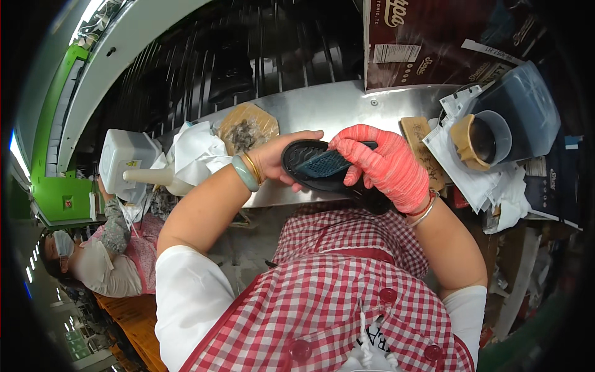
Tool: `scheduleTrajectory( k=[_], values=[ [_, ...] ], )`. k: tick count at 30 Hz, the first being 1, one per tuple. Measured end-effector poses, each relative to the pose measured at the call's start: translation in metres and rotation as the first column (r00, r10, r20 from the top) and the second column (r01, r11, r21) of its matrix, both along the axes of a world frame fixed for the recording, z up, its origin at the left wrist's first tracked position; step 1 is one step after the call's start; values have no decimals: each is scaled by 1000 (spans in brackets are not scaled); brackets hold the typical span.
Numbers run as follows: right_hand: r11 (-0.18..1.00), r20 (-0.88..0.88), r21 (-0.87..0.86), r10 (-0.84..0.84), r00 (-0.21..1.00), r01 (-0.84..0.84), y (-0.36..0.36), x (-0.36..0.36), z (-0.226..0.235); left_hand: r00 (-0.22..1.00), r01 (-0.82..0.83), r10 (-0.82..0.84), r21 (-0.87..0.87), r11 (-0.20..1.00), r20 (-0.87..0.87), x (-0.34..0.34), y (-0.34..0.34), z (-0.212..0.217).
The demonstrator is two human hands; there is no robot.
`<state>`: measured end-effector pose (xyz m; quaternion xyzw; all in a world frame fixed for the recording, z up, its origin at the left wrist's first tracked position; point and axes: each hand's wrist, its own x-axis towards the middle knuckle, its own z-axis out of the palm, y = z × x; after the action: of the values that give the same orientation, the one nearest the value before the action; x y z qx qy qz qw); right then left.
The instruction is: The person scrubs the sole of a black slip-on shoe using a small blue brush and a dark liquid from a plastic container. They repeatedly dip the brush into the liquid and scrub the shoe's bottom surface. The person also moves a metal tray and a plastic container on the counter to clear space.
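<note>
Near the middle of the frame, you hold a black shoe sole [304, 147] above the front edge of a metal bench [328, 105]. Your left hand [277, 158], bare, grips its left end, with the thumb stretched along the top and the fingertips showing below. Your right hand [384, 164], in a coral knit glove [403, 170], pinches a dark blue textured piece [323, 163] that lies tilted over the sole; how firmly, you cannot tell from this angle.

Left of centre, white paper [199, 152] and a tan wrapped board [263, 121] sit beyond your left wrist, with a white jug [129, 155] farther left. At the right of the frame, a clear cup [501, 133] stands beside a clear plastic bin [527, 102]. A maroon carton [427, 68] fills the upper right. At the lower left, a masked co-worker [114, 266] is near an orange surface [133, 316].
</note>
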<state>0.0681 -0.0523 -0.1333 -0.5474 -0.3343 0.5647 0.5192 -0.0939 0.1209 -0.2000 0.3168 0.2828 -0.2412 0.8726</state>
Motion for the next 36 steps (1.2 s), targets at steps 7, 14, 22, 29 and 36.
scheduleTrajectory(
  k=[7,14,22,29,36],
  values=[
    [1000,107,-12,27,994,-25,-2,3,4,995,74,-66,127,989,-70,8,10,1],
    [999,136,-6,36,990,-36,-1,6,3,995,92,-84,188,978,-52,18,20,5],
    [999,165,-52,-8,986,17,-7,14,4,986,167,-167,225,960,-22,28,32,7],
    [995,168,-85,-39,985,53,-20,10,7,983,178,-182,200,963,0,30,34,8],
    [995,120,21,-102,987,101,-24,12,15,993,111,-105,161,981,-44,32,35,10]
  ],
)
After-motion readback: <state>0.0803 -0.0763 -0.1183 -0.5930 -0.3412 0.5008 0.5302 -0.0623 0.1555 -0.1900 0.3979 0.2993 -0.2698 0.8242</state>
